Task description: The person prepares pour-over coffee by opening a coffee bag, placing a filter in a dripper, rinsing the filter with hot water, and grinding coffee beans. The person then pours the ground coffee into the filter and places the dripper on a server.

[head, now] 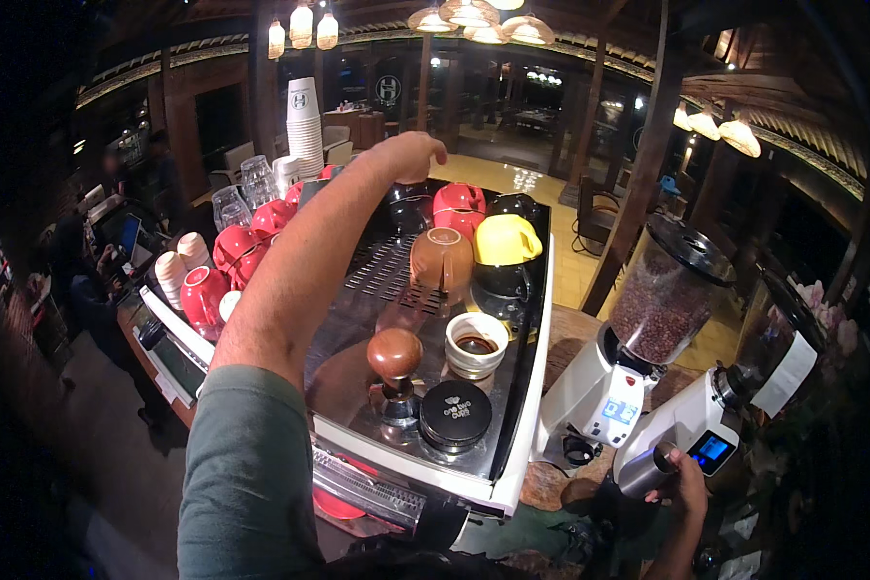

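My left arm stretches over the top of an espresso machine [348, 406], and my left hand [417, 156] hangs bent above its far edge; whether its fingers hold anything is not visible. At the lower right my right hand [685, 482] grips a metal cup [649, 471] beside the right-hand coffee grinder [685, 413]. On the machine stand a tamper with a round wooden handle [395, 355], a black round coffee distributor [455, 417] and a white ribbed cup [476, 344] with dark liquid. Behind them are an upturned brown cup [441, 261], a yellow cup [506, 239] and red cups [459, 206].
Another grinder [602, 399] with a bean-filled hopper stands right of the machine. Stacked paper cups [304, 138], clear glasses [259, 181] and more red cups [203, 293] line the machine's left side. A person [98, 304] stands at the far left.
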Tool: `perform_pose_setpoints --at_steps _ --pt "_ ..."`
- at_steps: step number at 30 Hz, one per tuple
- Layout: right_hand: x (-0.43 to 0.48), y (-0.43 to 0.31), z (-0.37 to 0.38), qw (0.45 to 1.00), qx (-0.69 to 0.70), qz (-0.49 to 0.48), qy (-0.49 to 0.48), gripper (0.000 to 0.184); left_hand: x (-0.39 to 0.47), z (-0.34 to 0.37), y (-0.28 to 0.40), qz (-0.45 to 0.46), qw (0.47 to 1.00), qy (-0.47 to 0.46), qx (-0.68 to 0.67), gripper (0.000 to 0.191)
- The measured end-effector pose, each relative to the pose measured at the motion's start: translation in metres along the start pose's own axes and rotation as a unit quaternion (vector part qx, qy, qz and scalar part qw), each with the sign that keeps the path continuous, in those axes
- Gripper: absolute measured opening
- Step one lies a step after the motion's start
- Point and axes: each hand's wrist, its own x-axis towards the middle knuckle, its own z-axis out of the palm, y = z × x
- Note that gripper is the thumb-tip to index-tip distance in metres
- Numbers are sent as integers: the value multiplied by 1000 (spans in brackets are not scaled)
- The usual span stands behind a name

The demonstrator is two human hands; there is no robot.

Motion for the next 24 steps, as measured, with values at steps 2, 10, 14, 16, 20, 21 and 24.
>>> perform_pose_setpoints --at_steps 2,10,14,16,20,21,24 --pt "4 5 2 1000 6 3 24 61 -4 2 -14 -9 1000 -7 -7 64" --pt "26 22 -1 999 23 38 -14 60 -19 30 -29 -19 998 -60 -10 76" --pt "26 16 3 998 31 36 -46 57 -29 7 -4 -15 996 -48 69 74" --pt "28 16 0 998 28 32 -44 57 -20 -6 21 -22 998 -22 47 73" --pt "29 15 7 997 31 39 -56 57 -16 -16 70 207 934 -121 -266 85" --pt "27 15 8 997 33 42 -56 58 -15 -12 86 219 926 -149 -270 89" --pt "33 18 16 994 21 67 -82 64 -21 -6 107 222 920 -208 -247 97"
